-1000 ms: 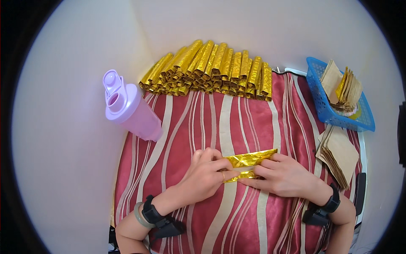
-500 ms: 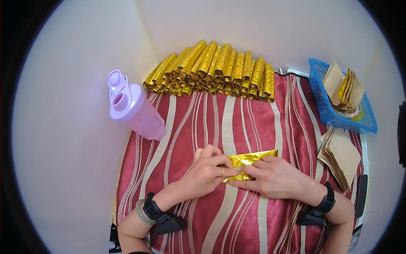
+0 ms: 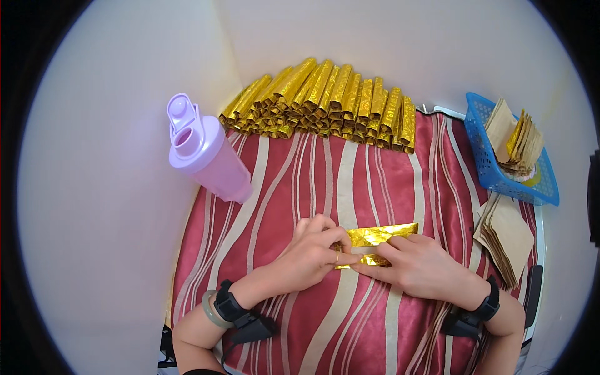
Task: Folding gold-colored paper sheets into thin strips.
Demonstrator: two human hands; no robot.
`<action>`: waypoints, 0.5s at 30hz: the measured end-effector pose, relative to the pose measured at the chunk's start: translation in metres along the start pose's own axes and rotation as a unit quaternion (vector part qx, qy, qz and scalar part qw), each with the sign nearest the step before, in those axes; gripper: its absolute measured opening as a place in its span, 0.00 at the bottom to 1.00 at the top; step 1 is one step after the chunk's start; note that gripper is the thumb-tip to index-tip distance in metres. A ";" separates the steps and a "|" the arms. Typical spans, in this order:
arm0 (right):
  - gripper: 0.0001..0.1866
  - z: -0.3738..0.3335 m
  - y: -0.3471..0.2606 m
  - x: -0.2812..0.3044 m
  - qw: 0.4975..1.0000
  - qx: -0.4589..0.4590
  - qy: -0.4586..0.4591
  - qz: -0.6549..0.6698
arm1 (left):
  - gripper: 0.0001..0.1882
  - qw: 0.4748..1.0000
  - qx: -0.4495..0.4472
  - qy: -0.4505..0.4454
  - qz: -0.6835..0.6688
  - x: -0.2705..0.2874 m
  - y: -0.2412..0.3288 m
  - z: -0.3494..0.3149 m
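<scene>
A sheet of shiny gold foil paper (image 3: 382, 235) lies in front of me, partly folded, with a pale strip of its inner side showing between two gold edges. My left hand (image 3: 317, 249) has its fingers curled and pinched on the sheet's left end. At the right part, my right hand (image 3: 417, 264) grips the near edge, its fingers bent over the paper and thumb along the front. The fingertips of both hands almost meet at the near fold. Parts of the sheet are hidden beneath the fingers.
Many gold foil tubes (image 3: 340, 94) are stacked at the back. A lilac shaker bottle (image 3: 209, 153) stands at the left. At the right sit a blue basket (image 3: 522, 192) holding papers and a stack of brown paper sheets (image 3: 509, 234), all on a red striped cloth (image 3: 275, 181).
The whole view has shifted slightly, with things appearing a little further right. Both hands stay on the foil paper, and the fingers have moved only slightly along its near fold.
</scene>
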State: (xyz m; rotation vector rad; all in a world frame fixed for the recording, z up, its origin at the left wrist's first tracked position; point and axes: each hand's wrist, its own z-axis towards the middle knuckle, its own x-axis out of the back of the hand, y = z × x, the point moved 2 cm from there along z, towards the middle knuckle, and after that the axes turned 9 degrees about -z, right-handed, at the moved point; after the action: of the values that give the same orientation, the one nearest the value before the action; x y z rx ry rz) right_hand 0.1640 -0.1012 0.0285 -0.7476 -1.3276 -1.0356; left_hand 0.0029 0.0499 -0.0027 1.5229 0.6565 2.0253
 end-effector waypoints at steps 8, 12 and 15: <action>0.20 -0.022 0.009 0.007 1.000 -0.023 -0.003 -0.011 | 0.26 0.999 -0.013 -0.028 0.026 0.000 0.001 0.000; 0.20 -0.036 0.015 0.010 0.999 -0.034 -0.006 -0.026 | 0.28 0.999 -0.008 -0.038 0.021 0.000 0.001 0.000; 0.21 -0.051 0.021 0.014 0.998 -0.039 -0.023 -0.041 | 0.29 0.999 -0.011 -0.038 0.024 0.001 0.002 0.000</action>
State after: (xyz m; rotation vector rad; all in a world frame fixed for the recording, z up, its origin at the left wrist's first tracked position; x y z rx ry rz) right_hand 0.2028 -0.1411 0.0376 -0.7841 -1.3731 -1.1466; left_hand 0.0022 0.0490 -0.0010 1.6096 0.5701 1.9922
